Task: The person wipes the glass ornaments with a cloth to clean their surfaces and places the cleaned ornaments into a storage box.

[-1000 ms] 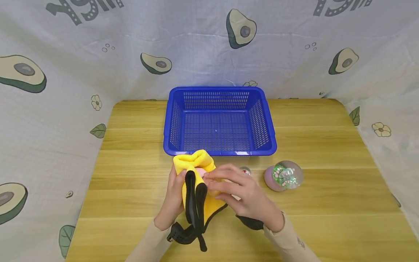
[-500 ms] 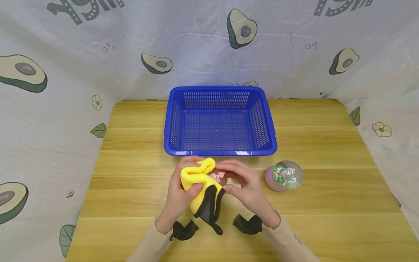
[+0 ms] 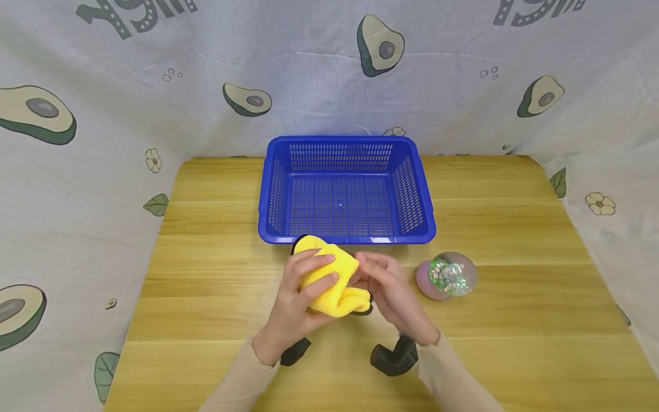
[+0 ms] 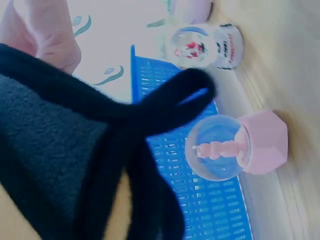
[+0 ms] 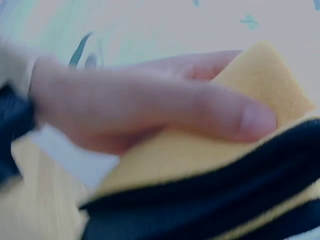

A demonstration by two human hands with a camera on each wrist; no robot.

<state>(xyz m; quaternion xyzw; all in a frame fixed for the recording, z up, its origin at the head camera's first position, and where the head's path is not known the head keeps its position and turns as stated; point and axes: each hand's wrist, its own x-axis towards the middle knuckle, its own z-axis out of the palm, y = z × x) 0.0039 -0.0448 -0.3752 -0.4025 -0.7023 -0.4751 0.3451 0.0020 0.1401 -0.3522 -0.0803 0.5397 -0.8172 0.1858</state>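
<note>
A yellow plush cloth with a black back and edging (image 3: 329, 286) is bunched up just in front of the basket. My left hand (image 3: 296, 300) grips it, fingers over the top; the right wrist view shows the thumb pressing its side. On the other side, my right hand (image 3: 391, 289) pinches the cloth's corner between thumb and fingers. A snow globe with a pink base (image 4: 262, 142) stands upright on the table in the left wrist view, beside one with a white, lettered base (image 4: 230, 47). In the head view, cloth and hands mostly hide both.
Behind the hands stands a blue perforated plastic basket (image 3: 275, 194). A snow globe with a purple base (image 3: 453, 274) is to the right of my right hand. The wooden table (image 3: 515, 274) meets an avocado-print sheet (image 3: 314, 57) at the back and sides.
The cloth has been turned over in my hands, so its yellow side now faces up and the black strip is mostly hidden. My right hand has moved from the bunched opening to the corner.
</note>
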